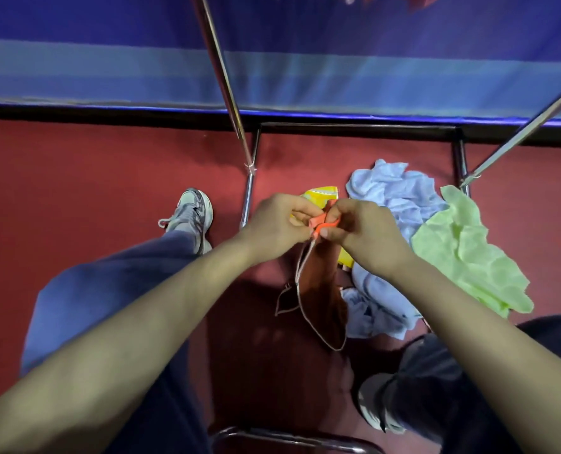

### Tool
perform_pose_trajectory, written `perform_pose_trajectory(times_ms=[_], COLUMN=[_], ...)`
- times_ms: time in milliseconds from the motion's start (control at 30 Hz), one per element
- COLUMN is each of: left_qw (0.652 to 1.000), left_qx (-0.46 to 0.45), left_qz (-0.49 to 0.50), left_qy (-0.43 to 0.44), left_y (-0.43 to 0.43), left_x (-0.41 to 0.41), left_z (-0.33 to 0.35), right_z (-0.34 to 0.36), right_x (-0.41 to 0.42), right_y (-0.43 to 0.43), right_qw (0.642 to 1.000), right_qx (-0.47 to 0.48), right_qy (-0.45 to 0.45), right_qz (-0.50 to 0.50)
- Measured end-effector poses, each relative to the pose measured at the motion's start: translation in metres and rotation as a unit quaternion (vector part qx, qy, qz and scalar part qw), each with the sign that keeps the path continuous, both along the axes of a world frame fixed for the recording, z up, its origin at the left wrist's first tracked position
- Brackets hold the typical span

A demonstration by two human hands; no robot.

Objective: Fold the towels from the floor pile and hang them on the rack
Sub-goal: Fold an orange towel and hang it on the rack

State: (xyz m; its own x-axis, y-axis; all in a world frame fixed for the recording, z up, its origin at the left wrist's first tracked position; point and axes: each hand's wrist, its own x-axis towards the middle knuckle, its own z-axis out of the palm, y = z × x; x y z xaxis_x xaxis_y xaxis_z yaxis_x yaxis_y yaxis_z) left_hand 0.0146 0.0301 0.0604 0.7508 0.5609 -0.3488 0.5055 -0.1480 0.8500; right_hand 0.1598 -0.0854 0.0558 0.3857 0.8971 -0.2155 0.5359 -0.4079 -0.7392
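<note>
An orange-brown towel (318, 290) with a pale stitched edge hangs down from both my hands above the red floor. My left hand (276, 224) and my right hand (358, 227) pinch its bunched top edge close together. On the floor behind it lie a yellow towel (318, 194), a crumpled light blue towel (390, 198) and a light green towel (466, 250). The rack's metal poles (223, 80) rise from a dark base frame (358, 126) around the pile.
My left shoe (190, 213) stands left of the rack's upright, my right shoe (371, 404) at lower right. A blue banner wall (108, 60) runs across the back. A curved metal bar (289, 437) lies at the bottom edge.
</note>
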Motion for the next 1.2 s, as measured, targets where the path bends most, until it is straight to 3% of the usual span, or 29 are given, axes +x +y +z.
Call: perform_pose_trajectory(times_ms=[533, 900, 1067, 1200], left_qw=[1.0, 0.994, 0.992, 0.993], left_qx=[0.0, 0.1, 0.125, 0.104], left_qz=[-0.027, -0.039, -0.006, -0.003], left_qy=[-0.006, 0.0, -0.005, 0.051], left_y=[-0.009, -0.005, 0.003, 0.001], left_x=[0.004, 0.003, 0.0, -0.008], left_z=[0.005, 0.007, 0.017, 0.017], right_z=[0.005, 0.01, 0.008, 0.001], right_x=[0.006, 0.012, 0.031, 0.045], right_y=[-0.005, -0.004, -0.013, -0.034], right_qw=[1.0, 0.996, 0.98, 0.969], right_qx=[-0.006, -0.069, -0.14, -0.17], right_qy=[-0.025, -0.013, -0.105, -0.161], right_qz=[-0.014, 0.049, 0.097, 0.078])
